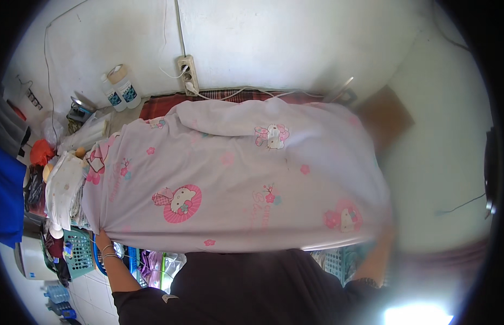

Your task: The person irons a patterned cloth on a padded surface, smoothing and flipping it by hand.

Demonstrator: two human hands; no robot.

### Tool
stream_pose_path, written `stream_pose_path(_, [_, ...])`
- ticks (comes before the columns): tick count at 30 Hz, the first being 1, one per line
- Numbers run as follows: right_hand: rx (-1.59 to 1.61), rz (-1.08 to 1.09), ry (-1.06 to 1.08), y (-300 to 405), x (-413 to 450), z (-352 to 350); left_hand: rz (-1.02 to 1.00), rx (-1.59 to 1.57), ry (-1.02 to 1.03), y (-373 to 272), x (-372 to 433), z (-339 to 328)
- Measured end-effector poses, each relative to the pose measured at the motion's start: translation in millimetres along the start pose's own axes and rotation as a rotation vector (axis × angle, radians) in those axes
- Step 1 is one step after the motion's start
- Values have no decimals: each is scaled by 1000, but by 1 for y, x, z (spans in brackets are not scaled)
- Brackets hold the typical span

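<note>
A pale pink printed cloth [235, 174] with cartoon cats and flowers lies spread before me, with folds along its far side and a taut near edge. My left hand [101, 239] grips the cloth's near left corner, gathering it into creases; bracelets circle that wrist. At the near right corner, my right hand [384, 227] is blurred and partly hidden by the cloth, so its fingers cannot be made out. Beneath the far edge shows a red plaid cloth [162, 103].
A power strip [188, 75] with plugs hangs on the wall. Two white bottles [128, 91] stand at the back left. Folded cloths [65, 191] are stacked at the left, above a green plastic basket [79, 254]. A brown square panel [386, 115] is at the right.
</note>
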State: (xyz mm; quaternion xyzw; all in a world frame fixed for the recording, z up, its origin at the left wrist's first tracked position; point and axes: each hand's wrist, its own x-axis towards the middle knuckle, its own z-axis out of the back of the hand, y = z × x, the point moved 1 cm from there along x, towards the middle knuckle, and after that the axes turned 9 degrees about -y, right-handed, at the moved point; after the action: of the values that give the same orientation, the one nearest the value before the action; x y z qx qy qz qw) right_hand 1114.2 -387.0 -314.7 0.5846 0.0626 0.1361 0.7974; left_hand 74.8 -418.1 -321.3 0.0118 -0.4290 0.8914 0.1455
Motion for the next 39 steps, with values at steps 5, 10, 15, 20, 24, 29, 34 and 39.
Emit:
stream_pose_path(5, [-851,179,145,-91,57,10,-42,407,53,2,-12,-24])
stream_pose_path(10, [-1070,353,-177,-74,92,-2,-75,569,-711,-141,-97,-3])
stream_pose_path(15, [-926,739,65,-18,186,-99,-811,102,15,-199,-83,-102])
stream_pose_path(20, [-862,729,301,59,170,-251,-1174,137,267,-305,-129,-225])
stream_pose_path(24, [-693,558,270,119,119,-333,-1069,350,305,-338,-131,-306])
stream_pose_path(29, [-960,468,262,137,97,-379,-779,522,156,-378,-168,-350])
stream_pose_path(34, [-1159,764,182,122,121,-403,-1079,541,136,-373,-125,-407])
stream_pose_path(39, [-961,677,-207,162,139,-401,-958,356,-121,-395,-79,-402])
